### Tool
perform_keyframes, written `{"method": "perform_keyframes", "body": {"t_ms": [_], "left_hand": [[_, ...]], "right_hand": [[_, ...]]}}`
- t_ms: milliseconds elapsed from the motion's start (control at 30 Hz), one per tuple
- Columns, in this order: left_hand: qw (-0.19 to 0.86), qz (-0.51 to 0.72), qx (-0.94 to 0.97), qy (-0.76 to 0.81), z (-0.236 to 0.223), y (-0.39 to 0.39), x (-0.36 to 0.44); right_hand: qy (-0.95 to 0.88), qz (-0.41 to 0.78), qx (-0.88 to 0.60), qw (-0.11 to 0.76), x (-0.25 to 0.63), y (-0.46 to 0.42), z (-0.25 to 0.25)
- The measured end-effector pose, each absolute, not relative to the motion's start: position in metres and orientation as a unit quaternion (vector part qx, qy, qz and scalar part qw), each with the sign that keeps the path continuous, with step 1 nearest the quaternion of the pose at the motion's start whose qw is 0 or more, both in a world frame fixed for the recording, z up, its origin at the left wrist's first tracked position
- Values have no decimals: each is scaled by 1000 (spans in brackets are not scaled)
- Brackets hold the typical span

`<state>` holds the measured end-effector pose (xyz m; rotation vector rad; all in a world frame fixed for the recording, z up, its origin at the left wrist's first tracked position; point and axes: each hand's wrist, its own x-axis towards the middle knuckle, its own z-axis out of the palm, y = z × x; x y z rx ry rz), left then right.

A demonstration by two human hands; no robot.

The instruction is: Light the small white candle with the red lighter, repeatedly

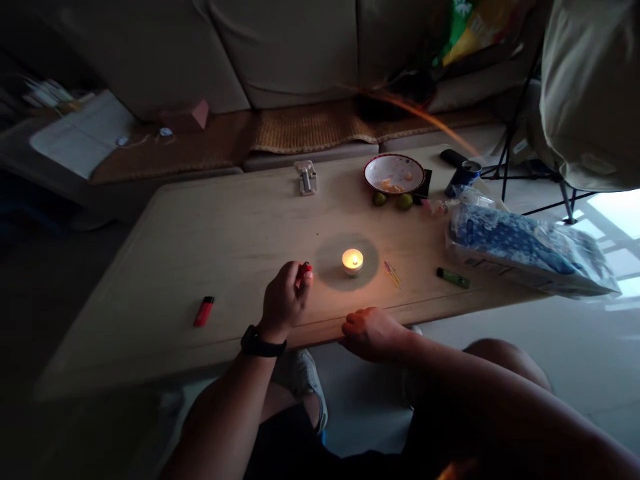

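A small lit tealight candle [353, 261] burns on the low wooden table [210, 233]. My left hand [285, 298], with a black watch on the wrist, is closed around a red lighter [307, 268] just left of the candle. My right hand [373, 331] rests curled on the table's near edge, a little right of and below the candle; nothing shows in it.
A second red lighter [203, 311] lies at the left, a green lighter [453, 277] at the right. A bowl [394, 173] with two green fruits, a can [465, 175], a blue patterned bag [520, 247] and a metal clip [307, 177] sit further back. A sofa [280, 60] stands behind.
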<state>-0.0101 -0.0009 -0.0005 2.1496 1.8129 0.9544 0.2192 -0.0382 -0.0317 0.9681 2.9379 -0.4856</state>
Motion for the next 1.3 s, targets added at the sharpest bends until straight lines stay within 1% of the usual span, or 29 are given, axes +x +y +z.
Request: {"method": "perform_keyframes", "body": {"t_ms": [233, 400, 600, 967, 1300], "left_hand": [[91, 306, 724, 611, 0, 2, -12], [94, 317, 738, 588, -3, 4, -15], [70, 320, 738, 591, -2, 5, -13], [90, 310, 722, 612, -2, 3, -8], [85, 305, 720, 617, -2, 8, -8]], "right_hand": [[942, -155, 299, 13, 211, -39, -41], [942, -150, 299, 34, 209, -39, -38], [938, -168, 299, 53, 209, -38, -30], [937, -168, 302, 42, 213, -40, -35], [937, -171, 303, 37, 212, -40, -35]]}}
